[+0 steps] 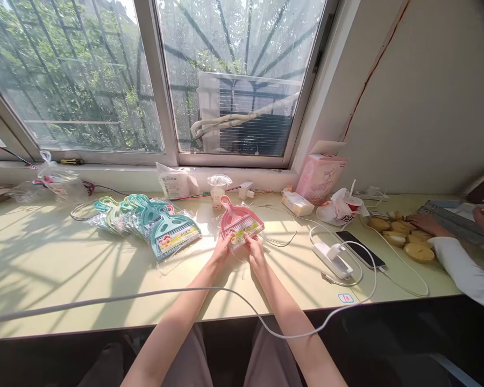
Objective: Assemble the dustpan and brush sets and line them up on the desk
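Between my two hands is a small pink dustpan-and-brush set (237, 219) in clear plastic, its handle pointing away from me toward the window. My left hand (222, 247) grips its lower left corner, and my right hand (255, 249) pinches the lower right edge. White bristles and a yellow label show through the wrap. To the left, a teal dustpan-and-brush set (174, 234) lies in front of a heap of similar wrapped sets (125, 212), teal and pale green, which overlap one another.
On the right lie a white power strip (333, 260), a black phone (360, 250) and loose cables. A pink box (321, 176), tissue pack (297, 203) and plastic cup (219, 188) stand along the window. At far right, a co-worker's hand (421, 223) touches round tan pieces (418, 252).
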The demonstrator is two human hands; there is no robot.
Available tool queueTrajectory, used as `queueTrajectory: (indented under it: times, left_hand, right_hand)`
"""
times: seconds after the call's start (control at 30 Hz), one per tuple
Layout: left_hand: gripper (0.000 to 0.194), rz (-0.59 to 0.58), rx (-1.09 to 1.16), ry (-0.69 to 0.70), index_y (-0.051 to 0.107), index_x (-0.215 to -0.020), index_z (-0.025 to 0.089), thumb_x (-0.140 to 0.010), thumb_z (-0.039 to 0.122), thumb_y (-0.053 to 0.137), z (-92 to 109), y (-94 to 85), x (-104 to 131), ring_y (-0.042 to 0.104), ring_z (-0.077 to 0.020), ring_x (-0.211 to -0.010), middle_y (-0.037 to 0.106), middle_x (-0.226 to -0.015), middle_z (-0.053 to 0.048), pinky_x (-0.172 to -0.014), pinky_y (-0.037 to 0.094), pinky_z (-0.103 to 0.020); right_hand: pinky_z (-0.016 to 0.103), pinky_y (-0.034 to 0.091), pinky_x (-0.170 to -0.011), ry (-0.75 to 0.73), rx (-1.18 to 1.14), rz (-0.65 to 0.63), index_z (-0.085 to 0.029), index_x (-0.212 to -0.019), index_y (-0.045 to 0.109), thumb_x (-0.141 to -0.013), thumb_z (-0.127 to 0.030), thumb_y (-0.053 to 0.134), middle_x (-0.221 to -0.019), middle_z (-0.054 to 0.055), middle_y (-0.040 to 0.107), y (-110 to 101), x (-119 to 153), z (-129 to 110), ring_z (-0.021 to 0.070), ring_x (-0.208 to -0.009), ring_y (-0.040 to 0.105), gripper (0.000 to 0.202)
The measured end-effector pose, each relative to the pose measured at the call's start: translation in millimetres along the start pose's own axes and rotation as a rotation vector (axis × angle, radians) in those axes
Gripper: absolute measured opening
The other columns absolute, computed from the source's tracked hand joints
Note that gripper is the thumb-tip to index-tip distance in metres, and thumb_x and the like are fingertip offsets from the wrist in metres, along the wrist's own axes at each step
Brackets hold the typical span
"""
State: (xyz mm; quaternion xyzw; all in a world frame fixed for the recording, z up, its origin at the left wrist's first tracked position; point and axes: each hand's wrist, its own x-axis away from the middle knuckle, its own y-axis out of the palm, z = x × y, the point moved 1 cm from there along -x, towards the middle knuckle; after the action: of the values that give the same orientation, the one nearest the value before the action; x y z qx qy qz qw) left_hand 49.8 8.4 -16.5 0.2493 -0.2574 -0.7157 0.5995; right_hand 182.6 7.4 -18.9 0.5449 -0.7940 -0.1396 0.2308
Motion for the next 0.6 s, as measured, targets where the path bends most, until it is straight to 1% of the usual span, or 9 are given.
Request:
queueTrajectory:
  times: [0.1,0.2,0.27,0.37,0.5,0.6]
  left_hand:
    - [0.054,0.041,-0.129,0.028,0.081,-0.122,0.022,-0.075,0.033,0.107,3,1.8,2,0.078,-0.0405,-0.136,0.088,-0.126,-0.014,-0.115,0.062,-0.049]
    - [0.057,-0.038,-0.228,0.006,0.085,-0.121,0.022,-0.072,0.036,0.109,15,6.1,7,0.079,-0.0454,-0.133,0.089,-0.124,-0.016,-0.108,0.065,-0.052]
    - [0.059,-0.078,-0.280,-0.012,0.086,-0.123,0.022,-0.071,0.038,0.110,23,8.2,11,0.080,-0.0473,-0.130,0.089,-0.120,-0.016,-0.100,0.067,-0.052]
    - [0.064,-0.081,-0.358,-0.031,0.085,-0.126,0.021,-0.070,0.039,0.109,31,9.4,16,0.081,-0.0458,-0.125,0.089,-0.119,-0.017,-0.092,0.067,-0.047]
    - [0.070,-0.065,-0.497,-0.072,0.083,-0.133,0.021,-0.071,0.041,0.107,37,9.6,20,0.084,-0.0410,-0.115,0.089,-0.122,-0.016,-0.077,0.064,-0.038]
    - [0.072,-0.034,-0.535,-0.074,0.082,-0.136,0.022,-0.071,0.039,0.106,38,11.0,22,0.084,-0.0391,-0.113,0.088,-0.125,-0.016,-0.073,0.063,-0.036]
  right_hand:
    - [0.053,0.070,-0.109,-0.021,0.048,-0.040,-0.031,-0.085,0.075,-0.075,-0.037,0.093,-0.100,0.009,0.088,-4,-3,-3,0.0345,-0.116,0.084,0.021]
    - [0.054,0.071,-0.104,-0.064,0.095,-0.103,-0.031,-0.085,0.075,-0.074,-0.043,0.093,-0.096,0.009,0.085,-9,-6,-9,0.0360,-0.112,0.084,0.024]
    - [0.054,0.072,-0.099,-0.105,0.112,-0.149,-0.030,-0.086,0.075,-0.072,-0.048,0.095,-0.093,0.010,0.083,-11,-6,-13,0.0383,-0.110,0.084,0.030]
    - [0.056,0.073,-0.094,-0.131,0.143,-0.179,-0.027,-0.088,0.076,-0.066,-0.051,0.098,-0.091,0.011,0.084,-12,-3,-20,0.0408,-0.106,0.084,0.039]
    - [0.054,0.074,-0.092,-0.095,0.165,-0.185,-0.023,-0.088,0.078,-0.057,-0.050,0.101,-0.095,0.013,0.087,-13,0,-29,0.0412,-0.104,0.085,0.047]
    - [0.055,0.074,-0.093,-0.088,0.181,-0.180,-0.022,-0.088,0.079,-0.057,-0.050,0.102,-0.095,0.014,0.088,-13,0,-31,0.0419,-0.106,0.086,0.048]
